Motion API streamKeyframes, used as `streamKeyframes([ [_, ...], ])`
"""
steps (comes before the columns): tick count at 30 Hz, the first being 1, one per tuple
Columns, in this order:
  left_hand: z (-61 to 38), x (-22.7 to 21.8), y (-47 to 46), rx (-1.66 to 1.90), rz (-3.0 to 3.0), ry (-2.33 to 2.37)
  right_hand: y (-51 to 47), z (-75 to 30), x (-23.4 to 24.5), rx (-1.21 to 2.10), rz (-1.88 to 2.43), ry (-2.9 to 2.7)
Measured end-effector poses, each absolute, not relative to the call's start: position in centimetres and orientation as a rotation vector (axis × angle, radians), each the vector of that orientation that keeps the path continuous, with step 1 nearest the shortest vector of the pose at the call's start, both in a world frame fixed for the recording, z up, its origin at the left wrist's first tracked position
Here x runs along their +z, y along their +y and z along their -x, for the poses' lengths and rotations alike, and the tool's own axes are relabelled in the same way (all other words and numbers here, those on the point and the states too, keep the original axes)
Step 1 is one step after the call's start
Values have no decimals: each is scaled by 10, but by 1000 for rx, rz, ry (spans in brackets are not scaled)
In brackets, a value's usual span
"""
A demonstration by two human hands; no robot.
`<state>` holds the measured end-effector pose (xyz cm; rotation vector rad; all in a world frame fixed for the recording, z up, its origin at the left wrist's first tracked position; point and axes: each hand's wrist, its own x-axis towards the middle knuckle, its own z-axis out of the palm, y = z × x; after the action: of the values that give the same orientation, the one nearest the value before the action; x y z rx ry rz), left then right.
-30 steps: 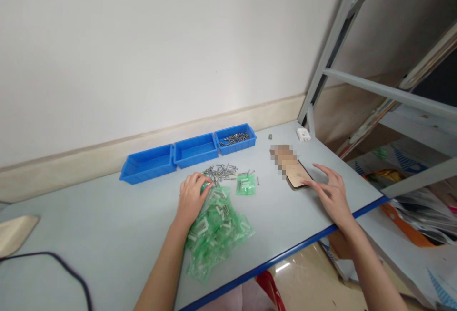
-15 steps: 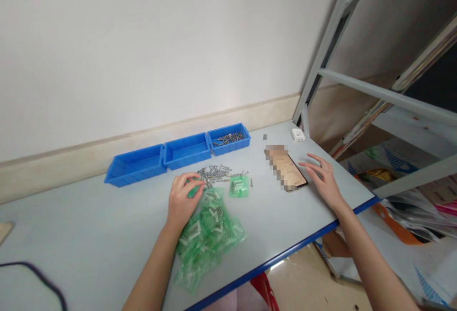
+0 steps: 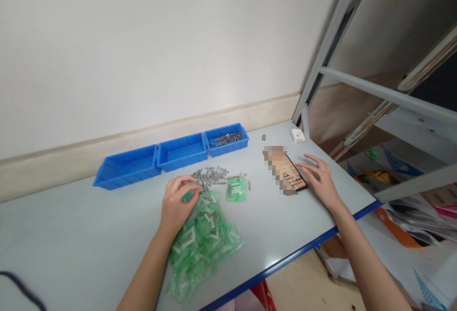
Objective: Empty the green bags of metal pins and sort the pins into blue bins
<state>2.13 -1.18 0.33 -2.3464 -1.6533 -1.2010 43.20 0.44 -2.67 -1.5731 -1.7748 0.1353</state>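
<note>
My left hand (image 3: 178, 202) rests at the top of a heap of green plastic bags (image 3: 205, 235). Its thumb and fingertips meet in a pinch beside a loose pile of screws (image 3: 212, 176); whatever is between the tips is too small to make out. The bags hold screws and pale wall-plug-like pieces. One separate green bag (image 3: 236, 190) lies flat right of the pile, with a single screw (image 3: 249, 185) next to it. Over the right edge of a smartphone (image 3: 294, 178), my right hand (image 3: 320, 181) hovers with fingers apart, holding nothing. Part of the phone is blurred out.
Three blue bins stand in a row near the wall: the left bin (image 3: 124, 170) and middle bin (image 3: 182, 154) show bare insides, while the right bin (image 3: 226, 147) holds screws. A white charger plug (image 3: 297, 135) sits at back right, near a metal rack (image 3: 321, 71).
The phone screen now shows a darker patterned area at its lower part. Both hands keep nearly the same pose; the view has shifted slightly.
</note>
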Motion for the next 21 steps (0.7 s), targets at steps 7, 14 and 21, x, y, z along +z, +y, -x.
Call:
streamKeyframes([
  [7,-21,2,-11,-1188,2352,-1629,5,-431,-26,118,1591,-1824],
  [14,-22,3,-12,-1187,2359,-1660,5,-429,-25,108,1609,-1859],
  [21,-22,3,-13,-1182,2377,-1633,5,-430,-27,108,1620,-1866],
])
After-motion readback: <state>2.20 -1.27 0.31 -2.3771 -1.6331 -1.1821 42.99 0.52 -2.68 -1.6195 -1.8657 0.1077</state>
